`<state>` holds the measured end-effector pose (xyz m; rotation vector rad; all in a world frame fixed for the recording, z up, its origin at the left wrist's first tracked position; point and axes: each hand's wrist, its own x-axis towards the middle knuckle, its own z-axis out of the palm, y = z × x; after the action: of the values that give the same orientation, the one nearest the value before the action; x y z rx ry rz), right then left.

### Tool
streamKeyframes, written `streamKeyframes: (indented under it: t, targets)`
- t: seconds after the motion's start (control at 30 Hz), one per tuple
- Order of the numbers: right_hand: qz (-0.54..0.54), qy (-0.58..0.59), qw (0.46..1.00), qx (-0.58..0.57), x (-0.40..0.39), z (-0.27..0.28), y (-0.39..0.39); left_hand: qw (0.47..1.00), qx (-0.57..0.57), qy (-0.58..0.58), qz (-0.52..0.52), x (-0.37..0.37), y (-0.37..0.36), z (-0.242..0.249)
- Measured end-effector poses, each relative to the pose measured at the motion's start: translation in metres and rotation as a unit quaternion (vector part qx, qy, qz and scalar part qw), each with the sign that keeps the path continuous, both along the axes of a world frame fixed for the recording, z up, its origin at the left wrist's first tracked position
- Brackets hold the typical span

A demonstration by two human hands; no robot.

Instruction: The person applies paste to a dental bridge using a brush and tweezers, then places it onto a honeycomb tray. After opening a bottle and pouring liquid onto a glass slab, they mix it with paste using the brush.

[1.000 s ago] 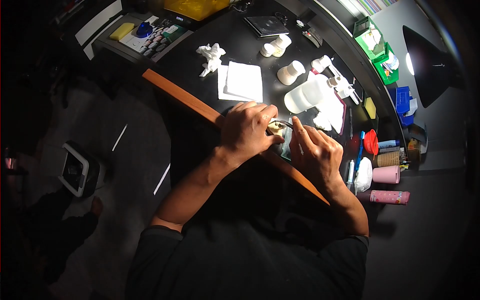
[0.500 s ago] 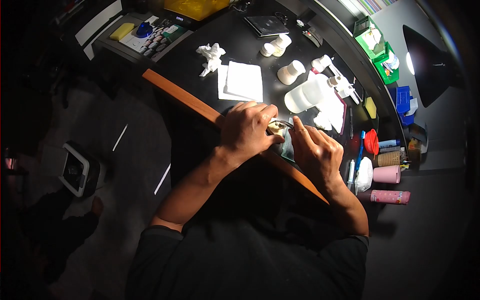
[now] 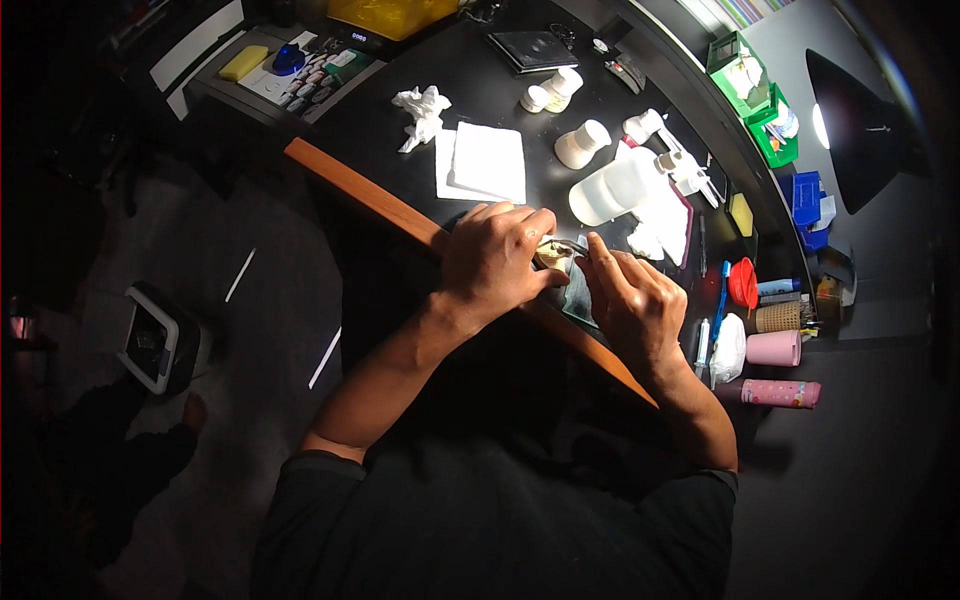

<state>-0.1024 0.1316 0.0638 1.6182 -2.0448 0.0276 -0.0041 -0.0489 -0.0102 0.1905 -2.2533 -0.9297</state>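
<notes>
My left hand (image 3: 497, 255) is closed around a small pale yellow piece (image 3: 551, 256) with dark parts, most of it hidden by the fingers. From the right, my right hand (image 3: 635, 295) pinches a thin dark metal tool (image 3: 570, 246) whose end reaches the yellow piece. Both hands are above the desk's wooden front edge (image 3: 365, 193). Under and between them lies a greenish, glassy sheet (image 3: 578, 297). Beyond my left hand are folded white papers (image 3: 488, 163); a translucent white bottle (image 3: 607, 190) lies past my right hand.
Small white jars (image 3: 582, 145) and crumpled tissue (image 3: 422, 115) are on the black desk (image 3: 400, 190). To the right stand a pink cup (image 3: 774, 349), a red item (image 3: 743, 283) and green bins (image 3: 738, 75). A black lamp (image 3: 850, 130) is at upper right. Someone's foot (image 3: 195, 411) shows at left.
</notes>
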Motion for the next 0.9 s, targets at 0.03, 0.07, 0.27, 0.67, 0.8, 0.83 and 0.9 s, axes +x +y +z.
streamKeyframes:
  t: [0.03, 0.07, 0.27, 0.67, 0.8, 0.83, 0.9]
  targets:
    - [-0.003, -0.001, 1.000, 0.002, 0.0001, -0.0001, 0.0001, 1.000, -0.003, -0.006, 0.003, 0.0006, -0.0001, 0.0009]
    - [-0.005, -0.003, 1.000, 0.001, 0.0003, -0.0005, -0.0002, 1.000, -0.006, -0.013, 0.006, 0.0009, -0.0002, 0.0013]
    - [-0.003, 0.002, 1.000, -0.007, 0.0037, 0.0004, -0.0028, 1.000, -0.004, -0.010, 0.005, -0.0001, -0.0006, 0.0000]
    - [0.009, 0.018, 1.000, -0.018, -0.0003, -0.0036, -0.0016, 1.000, 0.001, -0.011, 0.003, 0.0004, -0.0007, 0.0014]
    - [0.002, 0.020, 1.000, -0.016, 0.0006, -0.0033, -0.0022, 1.000, 0.000, -0.021, 0.000, 0.0010, -0.0009, 0.0023]
    - [0.002, 0.021, 1.000, -0.017, 0.0005, -0.0033, -0.0023, 1.000, -0.001, -0.021, 0.001, 0.0009, -0.0009, 0.0023]
    - [-0.002, 0.018, 1.000, -0.014, 0.0010, -0.0036, -0.0015, 1.000, -0.004, -0.019, 0.003, 0.0009, -0.0009, 0.0017]
